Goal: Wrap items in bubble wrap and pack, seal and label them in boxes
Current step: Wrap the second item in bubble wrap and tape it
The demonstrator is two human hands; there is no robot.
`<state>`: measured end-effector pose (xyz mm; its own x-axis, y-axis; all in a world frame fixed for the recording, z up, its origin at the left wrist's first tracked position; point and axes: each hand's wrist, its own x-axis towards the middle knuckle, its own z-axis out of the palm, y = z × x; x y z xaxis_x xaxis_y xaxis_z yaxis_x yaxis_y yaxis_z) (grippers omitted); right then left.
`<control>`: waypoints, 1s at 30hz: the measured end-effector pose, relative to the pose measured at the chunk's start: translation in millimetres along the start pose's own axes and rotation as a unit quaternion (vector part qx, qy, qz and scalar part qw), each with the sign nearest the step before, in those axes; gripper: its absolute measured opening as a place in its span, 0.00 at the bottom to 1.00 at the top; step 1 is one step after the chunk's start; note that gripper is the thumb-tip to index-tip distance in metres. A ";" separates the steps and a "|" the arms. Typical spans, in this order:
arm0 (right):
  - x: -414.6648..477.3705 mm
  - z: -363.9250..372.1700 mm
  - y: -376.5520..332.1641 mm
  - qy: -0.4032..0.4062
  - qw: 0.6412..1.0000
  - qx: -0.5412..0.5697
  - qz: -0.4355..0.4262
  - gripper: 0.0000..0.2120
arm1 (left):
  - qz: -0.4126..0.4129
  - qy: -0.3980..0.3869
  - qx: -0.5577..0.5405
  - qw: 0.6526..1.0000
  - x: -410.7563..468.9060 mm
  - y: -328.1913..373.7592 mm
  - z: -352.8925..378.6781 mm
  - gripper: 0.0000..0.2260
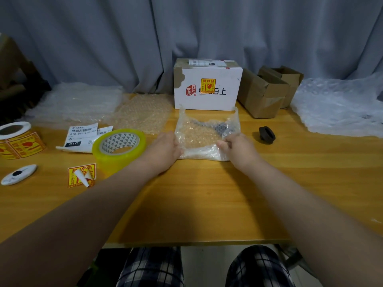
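Nearest me is bare wood of the surface (196, 193), and just past it my two hands sit level with each other on the near end of the bubble wrap sheet (196, 135). My left hand (167, 145) grips the sheet's near left edge with the thumb over the film, and my right hand (236, 145) pinches the near right edge the same way, so both are closed on the wrap and neither touches the thing inside. That thing, a dark item (219, 126), lies on the sheet ahead of my hands and off to the right. It is beyond my right hand and well apart from my left. Its long axis seems to run across me, left to right, though the film blurs its outline. I judge the next fold should go away from me, rolling the near edge forward over the item, and my right hand is the nearer one to steady it. The sheet's far edge curls upward, just in front of the white box (207, 96). A black round piece (267, 135) waits unwrapped to the right of the sheet, and a tape roll (119, 146) stands to the left
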<state>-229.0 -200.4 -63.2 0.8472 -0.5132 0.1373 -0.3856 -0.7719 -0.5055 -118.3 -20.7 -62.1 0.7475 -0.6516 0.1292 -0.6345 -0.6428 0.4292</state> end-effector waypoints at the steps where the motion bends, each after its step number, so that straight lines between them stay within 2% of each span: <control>1: 1.8 3.1 0.3 -0.004 1.000 -0.004 0.007 0.11 | 0.011 0.013 0.003 1.000 -0.4 0.1 0.9 0.05; 4: 0.7 9.2 0.2 0.016 1.000 0.000 0.021 0.12 | 0.082 0.042 0.063 0.994 0.4 1.7 5.8 0.06; 9: 2.1 12.0 0.9 0.079 0.993 -0.083 -0.038 0.10 | 0.126 -0.002 0.105 0.986 -1.4 -0.4 6.3 0.19; 15: -7.7 -1.3 12.0 0.012 0.991 -0.090 -0.094 0.23 | 0.075 0.013 0.047 0.996 7.5 5.6 5.2 0.12; 18: -10.2 -7.8 13.0 0.007 0.987 -0.106 -0.118 0.19 | 0.053 0.047 0.007 0.997 1.7 4.1 7.0 0.10; 23: -14.1 -4.8 11.4 0.015 0.985 -0.090 -0.150 0.18 | 0.061 0.039 0.016 0.997 -6.5 5.9 10.2 0.10; 28: -8.6 -8.6 6.5 -0.018 0.988 -0.064 -0.142 0.17 | -0.011 -0.003 -0.051 0.999 1.5 2.7 4.0 0.13; 30: -6.7 -7.8 6.5 -0.021 0.989 -0.053 -0.136 0.16 | -0.037 0.032 -0.086 0.995 7.7 2.3 3.8 0.13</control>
<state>-240.0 -204.9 -60.8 0.9386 -0.2666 0.2190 -0.1752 -0.9152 -0.3630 -114.8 -28.8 -63.5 0.8054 -0.5747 0.1450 -0.5382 -0.6067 0.5850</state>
